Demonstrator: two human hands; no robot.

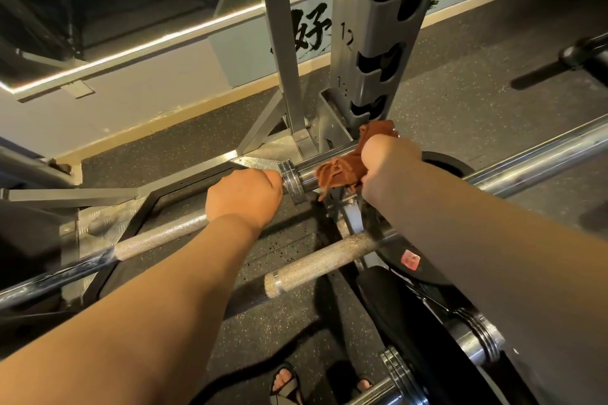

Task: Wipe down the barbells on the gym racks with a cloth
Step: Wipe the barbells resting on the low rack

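The left hand (243, 197) grips the barbell (158, 237) just beside its collar (291, 181). At its three o'clock, the right hand (388, 161) clutches the rust cloth (339, 174), wrapped on the same bar. The rack post (371, 43) rises beyond, at twelve o'clock.

Crumpled rust-brown cloth (339, 172) drapes the chrome barbell (164, 235) sleeve beside its collar.

Floor (283, 316): dark rubber matting with pale speckles, running to a beige skirting (184, 115) at the wall. Standing on it: steel rack (378, 43), a grey upright with numbered, notched slots, rising from a base frame (98, 197) of flat bars and tread-plate corners. Two sandalled feet (286, 381) also stand on the matting, at the near edge.
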